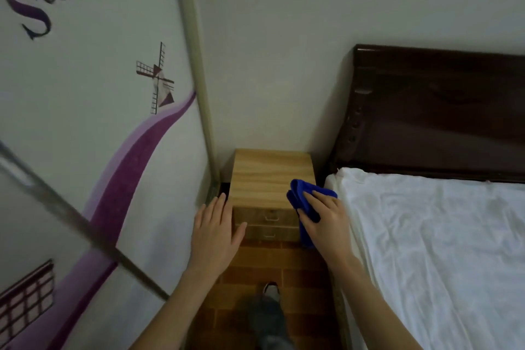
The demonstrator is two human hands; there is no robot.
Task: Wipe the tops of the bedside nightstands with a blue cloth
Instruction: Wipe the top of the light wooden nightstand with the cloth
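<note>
Left hand (217, 231) flat, fingers straight, empty, at front left corner of nightstand (271, 179). Right hand (325, 221) gripping cloth (299, 197): deep blue, bunched in thick folds, over the top's right front edge, one end hanging past the drawers (268, 217). Beyond, dark headboard (440, 111).

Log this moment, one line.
left hand: open | right hand: holds blue cloth | light wooden two-drawer nightstand: cloth at right front corner
</note>
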